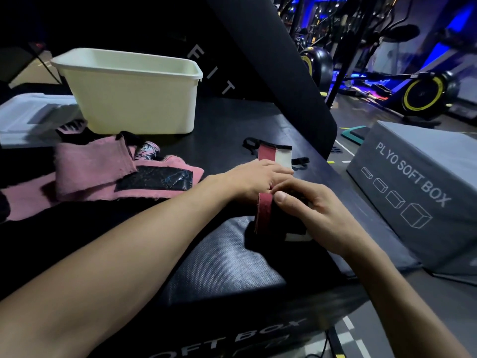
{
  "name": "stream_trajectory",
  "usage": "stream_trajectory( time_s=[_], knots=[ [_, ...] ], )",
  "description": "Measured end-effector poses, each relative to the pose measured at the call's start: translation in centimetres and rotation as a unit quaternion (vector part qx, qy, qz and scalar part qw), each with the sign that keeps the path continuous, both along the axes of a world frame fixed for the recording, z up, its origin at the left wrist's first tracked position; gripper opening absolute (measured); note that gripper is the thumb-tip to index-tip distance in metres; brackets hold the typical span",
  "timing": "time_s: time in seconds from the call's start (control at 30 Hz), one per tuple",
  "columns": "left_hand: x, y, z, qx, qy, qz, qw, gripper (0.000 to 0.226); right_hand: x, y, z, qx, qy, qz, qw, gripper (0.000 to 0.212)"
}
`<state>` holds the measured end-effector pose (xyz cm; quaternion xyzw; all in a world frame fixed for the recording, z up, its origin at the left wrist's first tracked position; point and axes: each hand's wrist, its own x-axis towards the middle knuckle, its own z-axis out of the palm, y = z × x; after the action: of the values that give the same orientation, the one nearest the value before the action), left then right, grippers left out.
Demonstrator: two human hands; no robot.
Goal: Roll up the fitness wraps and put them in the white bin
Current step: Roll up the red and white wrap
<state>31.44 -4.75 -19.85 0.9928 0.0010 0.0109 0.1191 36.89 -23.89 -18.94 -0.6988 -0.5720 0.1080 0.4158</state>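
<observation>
A red, black and white fitness wrap (273, 157) lies stretched out on top of the black soft box (232, 259), near its right edge. My left hand (254, 177) lies across the wrap's middle with its fingers curled over the strip. My right hand (307, 210) grips the wrap's near end, thumb pressed on the red stripe. A pile of pink wraps (98, 174) with a black hook-and-loop patch sits to the left. The white bin (129, 99) stands at the back left, its inside hidden from view.
A grey box (418, 192) marked PLYO SOFT BOX stands to the right, lower than the work surface. A clear plastic lid (33, 117) lies left of the bin. A black padded post (271, 60) slants behind the wrap. Exercise bikes (423, 91) fill the far right.
</observation>
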Motion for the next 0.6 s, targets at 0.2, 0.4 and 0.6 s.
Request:
stream_trajectory(
  time_s=[0.2,0.4,0.6],
  knots=[
    [0.0,0.3,-0.2,0.016,-0.021,0.008,1.000,0.036,0.0,-0.7,0.2,-0.032,0.005,0.010,0.999,0.036],
    [0.4,1.1,-0.6,-0.064,-0.030,0.019,0.997,0.036,0.6,0.3,0.9,-0.097,0.001,0.007,0.995,0.041],
    [0.5,1.6,-0.9,-0.112,-0.023,0.043,0.992,0.036,0.6,1.7,1.1,-0.106,-0.036,-0.033,0.993,0.032]
  ],
)
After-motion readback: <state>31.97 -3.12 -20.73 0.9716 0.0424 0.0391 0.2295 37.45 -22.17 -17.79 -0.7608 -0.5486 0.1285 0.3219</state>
